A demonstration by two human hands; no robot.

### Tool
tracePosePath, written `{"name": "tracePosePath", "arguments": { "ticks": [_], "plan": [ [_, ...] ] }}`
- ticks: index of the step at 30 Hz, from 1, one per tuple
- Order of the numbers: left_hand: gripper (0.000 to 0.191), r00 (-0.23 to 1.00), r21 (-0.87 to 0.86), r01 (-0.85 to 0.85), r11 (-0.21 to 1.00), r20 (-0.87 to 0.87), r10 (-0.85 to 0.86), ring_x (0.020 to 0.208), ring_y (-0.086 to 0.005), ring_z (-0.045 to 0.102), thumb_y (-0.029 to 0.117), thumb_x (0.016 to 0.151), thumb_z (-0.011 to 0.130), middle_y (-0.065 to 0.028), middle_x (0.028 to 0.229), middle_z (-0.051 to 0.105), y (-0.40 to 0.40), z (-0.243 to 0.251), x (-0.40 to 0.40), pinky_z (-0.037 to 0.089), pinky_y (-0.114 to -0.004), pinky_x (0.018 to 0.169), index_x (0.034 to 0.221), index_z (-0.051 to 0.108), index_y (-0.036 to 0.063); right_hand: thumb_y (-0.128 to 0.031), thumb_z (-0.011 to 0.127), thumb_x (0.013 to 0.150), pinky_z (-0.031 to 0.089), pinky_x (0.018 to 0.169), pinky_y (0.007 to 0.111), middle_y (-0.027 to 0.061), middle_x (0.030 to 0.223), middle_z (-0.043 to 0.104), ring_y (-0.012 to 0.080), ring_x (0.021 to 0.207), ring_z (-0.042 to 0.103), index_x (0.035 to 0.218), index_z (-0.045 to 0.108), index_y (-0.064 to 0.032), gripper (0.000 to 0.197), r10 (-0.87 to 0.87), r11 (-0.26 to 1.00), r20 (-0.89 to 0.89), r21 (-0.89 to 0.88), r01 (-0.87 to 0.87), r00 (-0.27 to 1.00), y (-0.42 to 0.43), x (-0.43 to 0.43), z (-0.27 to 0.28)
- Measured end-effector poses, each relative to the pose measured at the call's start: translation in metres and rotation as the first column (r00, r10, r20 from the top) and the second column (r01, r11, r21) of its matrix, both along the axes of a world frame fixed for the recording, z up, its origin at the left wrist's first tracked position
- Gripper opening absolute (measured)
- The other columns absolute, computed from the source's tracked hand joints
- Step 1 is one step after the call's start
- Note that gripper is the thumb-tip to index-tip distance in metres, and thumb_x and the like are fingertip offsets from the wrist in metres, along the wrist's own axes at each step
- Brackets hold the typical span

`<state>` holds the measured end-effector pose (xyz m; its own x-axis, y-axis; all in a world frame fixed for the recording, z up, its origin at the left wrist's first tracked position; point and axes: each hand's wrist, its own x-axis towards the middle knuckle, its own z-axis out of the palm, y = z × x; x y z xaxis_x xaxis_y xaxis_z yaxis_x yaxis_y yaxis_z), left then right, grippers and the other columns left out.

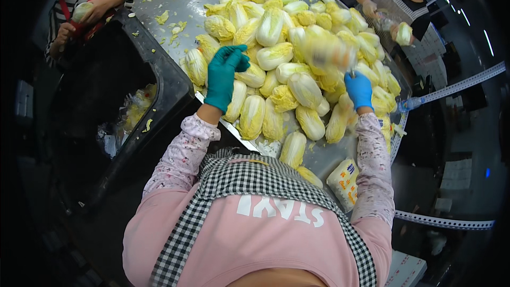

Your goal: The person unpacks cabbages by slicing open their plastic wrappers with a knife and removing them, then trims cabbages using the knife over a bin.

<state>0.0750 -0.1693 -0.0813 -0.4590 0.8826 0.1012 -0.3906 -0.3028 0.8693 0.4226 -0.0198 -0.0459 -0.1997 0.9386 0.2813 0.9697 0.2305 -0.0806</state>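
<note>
My left hand (227, 77), in a teal glove, is above the near left side of a heap of peeled napa cabbages (275, 56). Its fingers are loosely bent and a little apart, with nothing visible in them. My right hand (358, 89), in a blue glove, grips the gathered end of a blurred, printed clear plastic bag (328, 54), which seems to have a cabbage inside. That bag hangs over the heap's right part. Below, a printed bag of cabbage (346, 183) lies near my right forearm. One loose cabbage (293, 149) rests close to my apron.
The heap lies on a metal table (185, 4) strewn with leaf scraps. At left stands a black bin (171, 75) with plastic and leaves inside. Two co-workers, at upper left (89, 12) and upper right (394, 8), each hold a cabbage. Perforated metal strips (464, 83) extend at right.
</note>
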Motion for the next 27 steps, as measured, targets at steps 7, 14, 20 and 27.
{"name": "tracePosePath", "arguments": {
  "ticks": [7, 14, 20, 27],
  "plan": [
    [0.017, 0.996, 0.011, -0.084, 0.996, 0.033, 0.083, 0.068, -0.0115, 0.058, 0.009, 0.089, 0.054, -0.0038, 0.077, 0.061, -0.023, 0.020, -0.003, 0.049, -0.025, 0.070, 0.103, 0.061, 0.0007, -0.022, 0.060, 0.085, 0.036, 0.044, 0.023, -0.0001, 0.063, 0.056, 0.0064, 0.048, 0.045, 0.074, 0.055, -0.0032, 0.022, 0.077, 0.989, -0.317, 0.141, -0.033, 0.945, -0.008, -0.012, 0.032],
    [0.099, 0.796, 0.110, 0.236, 0.966, -0.592, -0.127, 0.121, -0.0212, 0.040, 0.019, 0.069, 0.077, -0.0056, 0.150, 0.013, -0.078, 0.074, -0.009, 0.039, -0.035, 0.095, 0.145, 0.013, 0.0144, -0.021, 0.061, 0.086, 0.035, 0.040, 0.021, -0.0007, 0.061, 0.055, 0.0061, 0.044, 0.045, 0.079, 0.056, -0.0059, 0.018, -0.011, 0.728, -0.880, -0.333, -0.599, 0.476, -0.111, -0.182, 0.141],
    [0.047, 0.446, 0.414, -0.341, 0.844, -0.718, 0.534, 0.094, -0.0186, 0.057, 0.005, 0.081, 0.063, -0.0057, 0.108, 0.058, -0.126, 0.089, -0.077, 0.047, -0.038, 0.084, 0.125, 0.048, 0.0090, -0.028, 0.047, 0.093, 0.046, 0.054, 0.022, 0.0117, 0.100, 0.063, 0.0159, 0.071, 0.062, 0.109, 0.056, -0.0015, 0.032, 0.249, 0.365, -0.955, -0.062, -0.929, 0.162, -0.148, -0.244, 0.128],
    [0.072, -0.151, 0.062, -0.885, 0.462, -0.976, -0.158, 0.111, -0.0379, 0.047, 0.027, 0.070, 0.073, -0.0235, 0.124, 0.047, -0.285, 0.072, -0.237, 0.037, -0.044, 0.095, 0.132, 0.041, 0.0101, -0.037, 0.041, 0.094, 0.045, 0.052, 0.021, 0.0130, 0.100, 0.063, 0.0132, 0.064, 0.060, 0.121, 0.051, 0.0013, 0.047, 0.173, 0.340, -0.910, -0.305, -0.890, 0.378, -0.138, -0.247, 0.068]
  ]
}}
